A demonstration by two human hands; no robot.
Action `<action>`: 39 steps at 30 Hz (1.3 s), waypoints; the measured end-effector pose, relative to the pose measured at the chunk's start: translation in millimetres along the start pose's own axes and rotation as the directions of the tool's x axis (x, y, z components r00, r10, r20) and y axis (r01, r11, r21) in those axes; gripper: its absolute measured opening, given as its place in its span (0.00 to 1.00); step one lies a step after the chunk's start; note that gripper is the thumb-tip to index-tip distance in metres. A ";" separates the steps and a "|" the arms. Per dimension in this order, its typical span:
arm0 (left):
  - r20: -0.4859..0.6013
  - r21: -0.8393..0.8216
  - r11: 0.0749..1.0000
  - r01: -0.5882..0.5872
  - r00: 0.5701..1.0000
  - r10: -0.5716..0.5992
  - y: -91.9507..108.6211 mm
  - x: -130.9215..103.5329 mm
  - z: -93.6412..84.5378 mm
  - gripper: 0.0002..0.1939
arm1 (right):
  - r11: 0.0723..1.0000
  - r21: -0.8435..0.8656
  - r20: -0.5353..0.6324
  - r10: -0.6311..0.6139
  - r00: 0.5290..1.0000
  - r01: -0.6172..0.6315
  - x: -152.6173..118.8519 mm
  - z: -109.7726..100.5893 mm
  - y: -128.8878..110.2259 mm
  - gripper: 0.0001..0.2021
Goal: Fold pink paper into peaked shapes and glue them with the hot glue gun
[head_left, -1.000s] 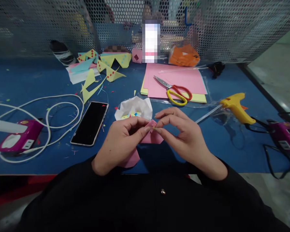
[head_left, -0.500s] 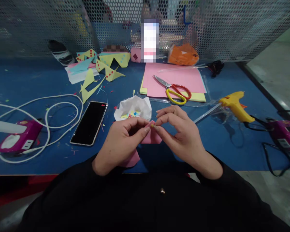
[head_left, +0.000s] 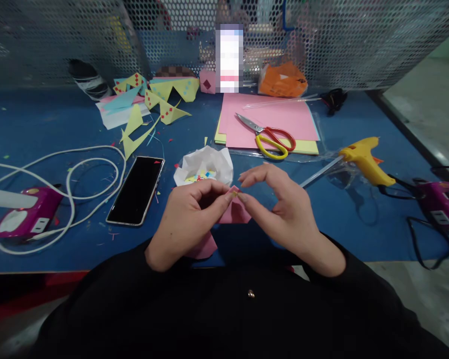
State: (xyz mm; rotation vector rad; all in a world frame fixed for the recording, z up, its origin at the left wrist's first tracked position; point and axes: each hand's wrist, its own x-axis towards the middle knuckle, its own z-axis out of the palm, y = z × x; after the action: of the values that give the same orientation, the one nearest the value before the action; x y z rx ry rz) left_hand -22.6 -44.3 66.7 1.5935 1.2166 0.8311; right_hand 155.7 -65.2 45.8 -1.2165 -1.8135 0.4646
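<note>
My left hand (head_left: 192,214) pinches a folded piece of pink paper (head_left: 235,213) between thumb and fingers. Part of the paper is hidden behind that hand, and more pink paper (head_left: 204,248) shows below its palm. At the upper tip of the pink paper sits a tiny yellow piece (head_left: 235,194). The thumb of my right hand (head_left: 284,209) touches it from the right, while the other fingers are curved and stand apart from the thumb. Just beyond my hands is a crumpled white paper holder (head_left: 222,162) with small coloured paper bits inside.
Scissors (head_left: 271,139) lie on a stack of pink and yellow sheets (head_left: 239,132). To the right is a yellow glue gun (head_left: 368,159); to the left, a phone (head_left: 136,192), white cable (head_left: 73,199) and purple power strip (head_left: 26,212). Yellow cut-outs (head_left: 175,92) lie farther back.
The fingers of my right hand have lifted slightly away from its thumb. My left hand keeps its hold on the pink paper. The view has shifted a little.
</note>
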 end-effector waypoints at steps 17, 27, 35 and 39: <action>0.133 -0.091 0.992 0.088 0.988 -0.075 -5.4 -5.6 -12.9 0.18 | 0.904 0.318 0.109 0.266 0.958 -0.287 -3.5 -3.0 -0.9 0.06; 0.209 -0.038 0.985 0.166 0.966 -0.154 -3.2 -17.1 -32.0 0.15 | 0.936 0.304 0.156 0.132 0.979 -0.175 -7.5 -1.9 -1.8 0.07; 0.056 0.075 0.996 0.052 0.997 -0.056 2.8 -15.3 -6.3 0.14 | 0.967 0.229 0.135 0.084 0.987 -0.113 -13.7 5.4 -3.8 0.08; 0.011 0.125 0.992 0.009 1.000 -0.011 2.6 -14.7 -3.0 0.14 | 0.953 0.265 0.115 0.120 0.986 -0.146 -15.8 6.2 -3.1 0.07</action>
State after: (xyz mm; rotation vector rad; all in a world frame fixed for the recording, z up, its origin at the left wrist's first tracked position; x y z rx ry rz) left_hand -28.6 -57.9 70.4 1.6886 1.2890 0.7505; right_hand 151.0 -79.5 37.4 -1.1430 -1.6866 0.8359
